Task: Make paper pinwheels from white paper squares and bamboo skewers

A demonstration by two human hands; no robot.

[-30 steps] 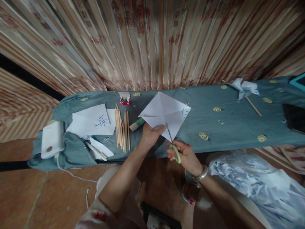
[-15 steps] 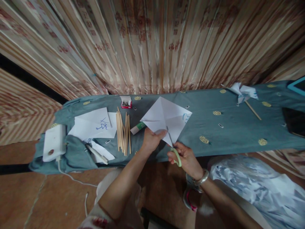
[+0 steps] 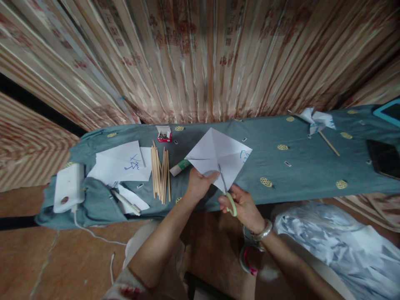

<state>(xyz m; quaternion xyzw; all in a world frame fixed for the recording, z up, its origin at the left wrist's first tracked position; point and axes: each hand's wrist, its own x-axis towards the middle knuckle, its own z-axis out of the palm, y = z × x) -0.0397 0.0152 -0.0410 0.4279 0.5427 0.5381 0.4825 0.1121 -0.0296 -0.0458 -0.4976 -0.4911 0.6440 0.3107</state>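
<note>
A square of white paper [image 3: 215, 146] with crossing creases and a blue drawing at its right corner is turned like a diamond in front of me. My left hand [image 3: 200, 183] pinches its lower left edge, thumb on top. A slit shows at the left corner. In my right hand [image 3: 240, 204] are scissors [image 3: 230, 204] with pale green handles, fingers wrapped in the loops. Their blades lie at the paper's lower corner, pointing toward its centre. Beneath the left corner a green and white tube [image 3: 180, 166] rests on the cloth.
Left on the cloth-covered table [image 3: 265, 166] lie wooden sticks [image 3: 160, 175], a red box of small metal pieces [image 3: 164, 135], drawn-on paper [image 3: 118, 160], a pen [image 3: 126, 202] and a white corded device [image 3: 69, 187]. To the right are a paper pinwheel [image 3: 318, 121] and a phone [image 3: 384, 158].
The view has shifted very slightly. Both hands, the paper and the scissors stay in nearly the same place.
</note>
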